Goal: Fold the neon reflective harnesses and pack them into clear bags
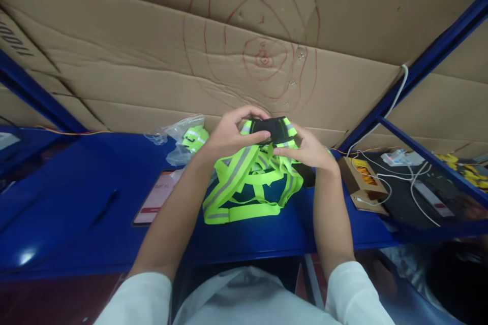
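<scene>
A neon yellow-green reflective vest [236, 177] made of straps with grey stripes lies bunched on the blue table, its lower loops spread toward me. My left hand [238, 132] grips its black panel [272, 131] from the left, thumb across the front. On the right side, my right hand [305, 150] holds the same upper part, with its thumb below the black panel and its other fingers hidden behind. Both hands are closed on the vest, which is raised a little at the top.
Left of the vest lie a clear plastic bag [185, 127], a folded yellow-green bundle [195, 138] and a tablet-like device [154, 200]. To the right are an open cardboard box [362, 185] and white cables [412, 177]. Cardboard [152, 61] with red rings stands behind; a person [453, 274] is at lower right.
</scene>
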`<action>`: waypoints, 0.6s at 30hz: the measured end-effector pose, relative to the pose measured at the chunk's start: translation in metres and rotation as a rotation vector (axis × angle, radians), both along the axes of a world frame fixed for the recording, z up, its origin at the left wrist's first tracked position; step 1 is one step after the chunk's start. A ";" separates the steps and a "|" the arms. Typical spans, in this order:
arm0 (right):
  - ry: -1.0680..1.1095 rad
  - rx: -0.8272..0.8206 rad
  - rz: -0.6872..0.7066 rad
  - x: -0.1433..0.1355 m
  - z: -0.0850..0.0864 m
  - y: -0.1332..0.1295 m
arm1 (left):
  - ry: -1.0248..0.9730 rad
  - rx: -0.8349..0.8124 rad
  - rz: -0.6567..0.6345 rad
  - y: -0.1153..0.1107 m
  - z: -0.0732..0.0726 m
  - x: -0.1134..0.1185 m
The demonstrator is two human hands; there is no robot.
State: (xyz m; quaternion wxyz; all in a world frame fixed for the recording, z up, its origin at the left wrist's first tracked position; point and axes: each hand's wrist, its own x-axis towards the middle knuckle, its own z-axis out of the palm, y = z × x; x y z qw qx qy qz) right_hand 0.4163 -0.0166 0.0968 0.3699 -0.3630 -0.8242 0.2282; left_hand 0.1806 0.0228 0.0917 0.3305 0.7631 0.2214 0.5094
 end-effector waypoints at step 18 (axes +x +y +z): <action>0.215 -0.214 0.037 -0.009 0.000 -0.001 | -0.229 -0.634 -0.289 -0.014 -0.007 0.030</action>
